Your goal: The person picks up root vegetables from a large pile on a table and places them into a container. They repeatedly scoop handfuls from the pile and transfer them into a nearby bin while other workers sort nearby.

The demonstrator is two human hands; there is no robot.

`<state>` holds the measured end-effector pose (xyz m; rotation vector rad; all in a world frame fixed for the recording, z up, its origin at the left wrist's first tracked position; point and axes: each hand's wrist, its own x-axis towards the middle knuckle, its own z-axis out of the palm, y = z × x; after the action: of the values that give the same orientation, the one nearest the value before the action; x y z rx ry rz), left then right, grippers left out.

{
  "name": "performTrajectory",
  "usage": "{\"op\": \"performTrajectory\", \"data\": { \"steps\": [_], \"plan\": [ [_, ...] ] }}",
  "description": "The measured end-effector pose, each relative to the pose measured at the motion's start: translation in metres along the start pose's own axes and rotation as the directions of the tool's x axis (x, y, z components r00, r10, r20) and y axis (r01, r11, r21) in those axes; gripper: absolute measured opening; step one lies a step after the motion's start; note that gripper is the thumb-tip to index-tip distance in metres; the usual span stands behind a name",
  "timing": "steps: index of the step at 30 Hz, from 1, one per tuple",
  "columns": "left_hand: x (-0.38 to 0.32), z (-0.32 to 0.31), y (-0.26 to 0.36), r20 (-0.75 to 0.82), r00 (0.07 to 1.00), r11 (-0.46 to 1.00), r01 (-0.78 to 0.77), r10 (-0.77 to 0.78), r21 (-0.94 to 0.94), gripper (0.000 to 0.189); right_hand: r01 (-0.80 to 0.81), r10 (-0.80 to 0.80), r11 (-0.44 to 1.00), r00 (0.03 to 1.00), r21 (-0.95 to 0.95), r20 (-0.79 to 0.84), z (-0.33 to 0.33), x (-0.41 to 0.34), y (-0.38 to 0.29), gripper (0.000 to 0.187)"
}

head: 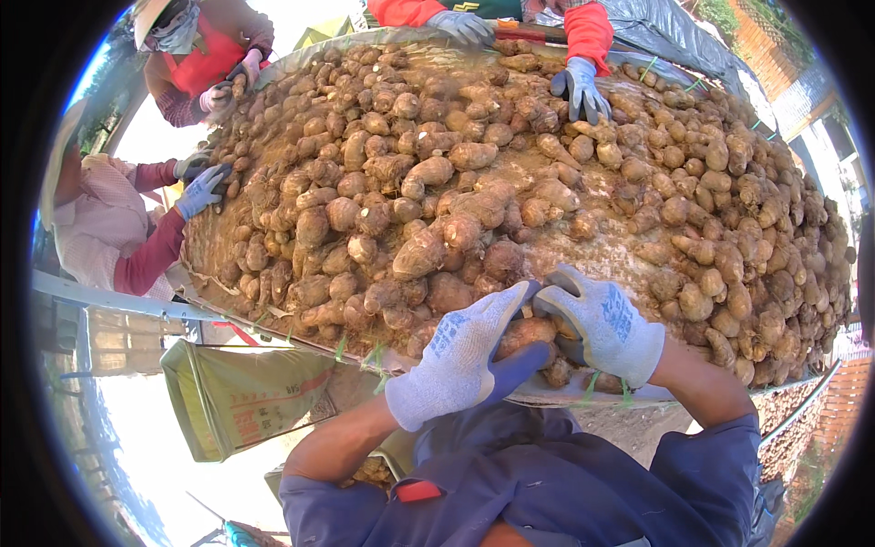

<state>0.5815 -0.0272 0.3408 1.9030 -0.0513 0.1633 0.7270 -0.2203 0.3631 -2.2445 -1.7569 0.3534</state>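
Observation:
Heaps of brown, soil-covered taro corms [417, 253] cover the table in front of me. My left hand [472, 349], in a pale grey-blue knit glove with a darker blue palm, grips a reddish-brown taro corm [525, 335] at the near edge. Close beside it, my right hand [598, 321], gloved alike, curls with its fingers bent over the corms at that same spot. Its fingertips and whatever lies under them are partly hidden, so I cannot tell whether it grips a corm of its own.
Across the table, a co-worker's gloved hand [581, 89] rests by the corms. Two more people work at the left, one with gloved hands [202, 191] at the rim. A woven sack [253, 396] hangs below the table's near left edge [307, 345]. Green ties line the rim.

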Motion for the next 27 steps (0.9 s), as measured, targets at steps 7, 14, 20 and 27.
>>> {"op": "performTrajectory", "data": {
  "steps": [7,14,20,27],
  "plan": [
    [-0.005,-0.043,0.006,-0.126,0.983,0.984,0.113,-0.131,-0.139,0.054,-0.359,0.321,0.931,0.895,-0.072,-0.310,-0.017,0.064,0.029,0.049],
    [0.018,-0.154,0.002,-0.110,0.965,0.964,0.249,-0.238,0.095,0.032,0.060,-0.144,0.978,0.888,-0.200,-0.436,-0.024,0.070,0.026,0.056],
    [0.039,-0.150,-0.024,0.122,0.973,0.631,0.030,-0.197,0.775,0.064,0.028,-0.026,0.999,0.999,0.044,-0.039,-0.001,0.052,0.009,0.045],
    [0.087,-0.123,-0.008,0.370,0.780,0.367,-0.194,-0.504,0.910,0.060,0.025,-0.024,0.997,1.000,0.071,-0.004,0.014,0.045,0.004,0.041]
  ]
}}
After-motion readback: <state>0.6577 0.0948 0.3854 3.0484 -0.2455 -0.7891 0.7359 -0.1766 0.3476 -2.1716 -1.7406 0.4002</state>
